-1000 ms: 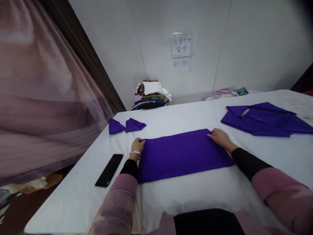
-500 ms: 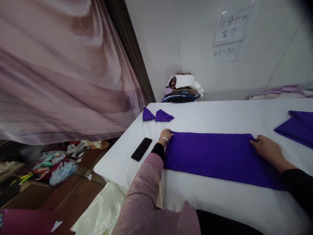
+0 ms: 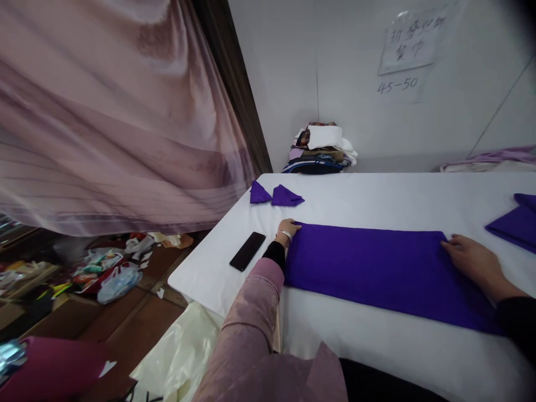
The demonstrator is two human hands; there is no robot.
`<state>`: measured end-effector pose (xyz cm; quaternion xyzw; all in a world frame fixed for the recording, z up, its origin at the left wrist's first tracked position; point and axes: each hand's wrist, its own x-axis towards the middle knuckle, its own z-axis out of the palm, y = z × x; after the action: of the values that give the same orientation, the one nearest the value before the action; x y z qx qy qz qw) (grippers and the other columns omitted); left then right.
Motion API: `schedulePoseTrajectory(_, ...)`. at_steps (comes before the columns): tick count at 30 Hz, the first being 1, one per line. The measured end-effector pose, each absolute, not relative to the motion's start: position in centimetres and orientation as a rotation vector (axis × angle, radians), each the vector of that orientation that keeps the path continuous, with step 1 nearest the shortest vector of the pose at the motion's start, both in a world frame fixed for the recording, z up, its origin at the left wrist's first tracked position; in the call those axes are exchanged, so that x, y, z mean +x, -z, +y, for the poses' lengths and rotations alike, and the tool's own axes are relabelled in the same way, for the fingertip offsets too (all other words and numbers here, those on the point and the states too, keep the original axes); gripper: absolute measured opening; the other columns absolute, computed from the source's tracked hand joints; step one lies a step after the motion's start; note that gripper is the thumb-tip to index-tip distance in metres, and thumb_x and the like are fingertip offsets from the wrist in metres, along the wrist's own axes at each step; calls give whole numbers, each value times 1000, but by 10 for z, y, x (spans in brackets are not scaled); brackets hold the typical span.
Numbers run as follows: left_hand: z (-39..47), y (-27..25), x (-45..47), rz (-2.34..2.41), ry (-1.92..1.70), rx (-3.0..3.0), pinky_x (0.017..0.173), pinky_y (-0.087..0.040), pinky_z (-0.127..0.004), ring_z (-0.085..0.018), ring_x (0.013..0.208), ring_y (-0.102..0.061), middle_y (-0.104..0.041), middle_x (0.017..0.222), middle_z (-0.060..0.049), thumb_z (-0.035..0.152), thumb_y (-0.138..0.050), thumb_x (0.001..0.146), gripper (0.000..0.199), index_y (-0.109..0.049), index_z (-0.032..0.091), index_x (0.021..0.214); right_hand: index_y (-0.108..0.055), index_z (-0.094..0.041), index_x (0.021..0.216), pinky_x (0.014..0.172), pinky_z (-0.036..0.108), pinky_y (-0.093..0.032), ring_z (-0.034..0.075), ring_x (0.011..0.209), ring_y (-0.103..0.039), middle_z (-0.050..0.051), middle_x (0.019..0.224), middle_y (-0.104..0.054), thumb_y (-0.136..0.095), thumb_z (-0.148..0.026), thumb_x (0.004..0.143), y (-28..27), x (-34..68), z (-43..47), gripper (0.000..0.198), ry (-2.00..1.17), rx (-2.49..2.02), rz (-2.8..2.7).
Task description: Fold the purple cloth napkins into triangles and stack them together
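A purple cloth napkin (image 3: 377, 271), folded into a long flat rectangle, lies across the white-covered table (image 3: 360, 324). My left hand (image 3: 288, 229) pinches its far left corner, with a bracelet on the wrist. At the far right corner, my right hand (image 3: 473, 254) grips the edge between thumb and fingers. Left of my left hand rests a black phone (image 3: 248, 251). Two small folded purple napkins (image 3: 287, 196) sit near the table's far left corner. Another folded purple cloth (image 3: 517, 223) is partly cut off at the right edge.
Behind the table is a pile of folded clothes (image 3: 320, 148) against the white wall, where handwritten paper signs (image 3: 408, 47) hang. A pink curtain (image 3: 125, 123) covers the left side. Bags and clutter (image 3: 119, 282) lie on the floor there, with a pale plastic bag (image 3: 178, 352) beside the table.
The camera view has shifted slightly, so the scene sits a little further right. Both hands keep the same corners of the napkin, which lies as before.
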<state>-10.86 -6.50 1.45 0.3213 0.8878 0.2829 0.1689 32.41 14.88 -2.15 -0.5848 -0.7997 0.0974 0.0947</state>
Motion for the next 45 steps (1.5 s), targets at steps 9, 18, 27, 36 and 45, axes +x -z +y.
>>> schedulePoseTrajectory(9,-80,-30,-87,2672,-813,1097,95,-39,-31,-22,112,-53,-59,120,-13,33,-57,81,44,-54,13,120,-49,-4,121,96,41,-33,31,126,-36,24,133,-44,-30,-43,87,7,301,118,55,3,-1350,-2459)
schedulePoseTrajectory(18,-144,-13,-3,2512,-378,1772,111,-18,-44,-26,137,-19,-30,147,-10,54,-44,84,62,-39,18,134,-43,-20,133,107,48,-21,26,135,-24,11,144,-35,-33,-51,89,-1,209,-16,55,-306,-629,-2759)
schedulePoseTrajectory(27,-149,-2,-1,2537,-200,1740,112,-15,-44,-25,138,-15,-25,149,-10,62,-21,87,70,-32,17,139,-41,-20,136,106,54,-19,28,134,-25,10,144,-35,-27,-63,85,32,246,-18,68,-157,-737,-2841)
schedulePoseTrajectory(36,-148,-3,-3,2514,-221,1708,112,-13,-43,-25,139,-14,-24,149,-10,60,-27,87,68,-32,16,139,-64,-29,111,95,70,-18,41,130,-27,14,137,-44,-22,-51,84,63,416,52,55,39,-1002,-2713)
schedulePoseTrajectory(45,-98,-34,-21,2484,-216,1590,110,-16,-47,-28,139,-12,-18,151,-11,62,-28,86,69,-31,18,139,-29,-20,142,108,50,-16,29,136,-17,9,148,-26,-24,-60,87,-14,276,14,69,-163,-998,-2765)
